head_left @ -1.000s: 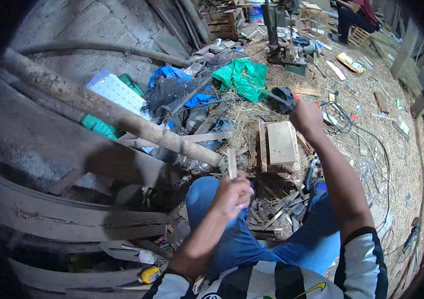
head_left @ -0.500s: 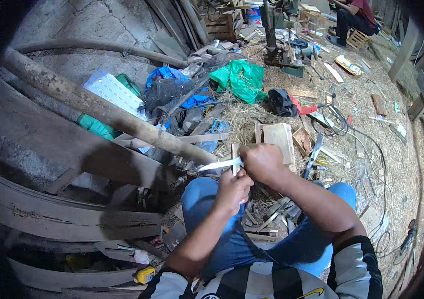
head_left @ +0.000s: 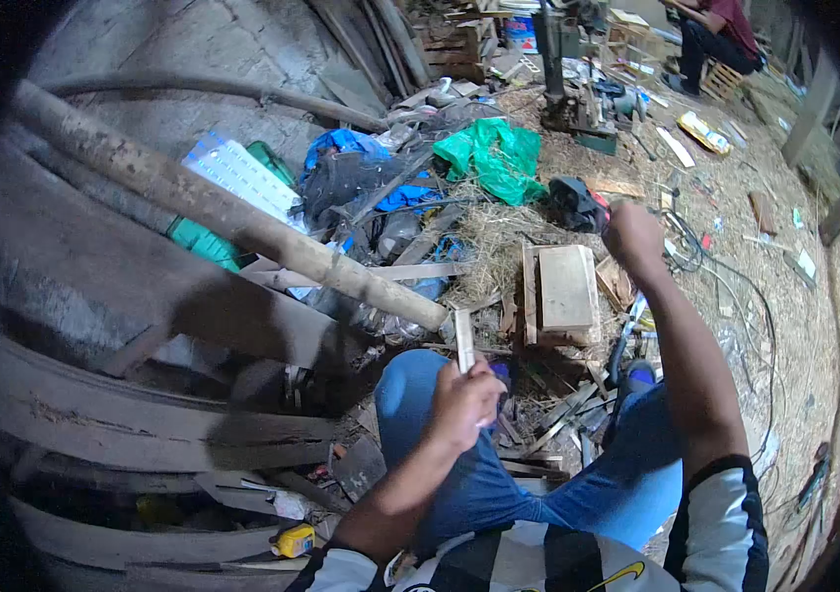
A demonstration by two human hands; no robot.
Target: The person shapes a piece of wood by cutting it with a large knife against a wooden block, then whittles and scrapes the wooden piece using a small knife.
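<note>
My left hand is closed around the lower part of a pale wooden strip, which points upward above my left knee. Reached out to the upper right, my right hand looks closed like a fist. No knife blade shows at it, and I cannot make out what is in its fingers. Right by its knuckles are a dark bag and a bit of red. Between the two hands a wooden block sits on the ground. A dark-handled blade lies to the right of the block.
A long round pole slants in from the left, ending close to the strip. Beyond lies a green plastic bag. Cables curl on the straw-covered floor at right. A yellow tape measure lies lower left. Another person sits far back.
My right hand has moved away from the wooden strip, up and to the right. The knife seen in it against the strip is out of sight. My left hand keeps its grip.
</note>
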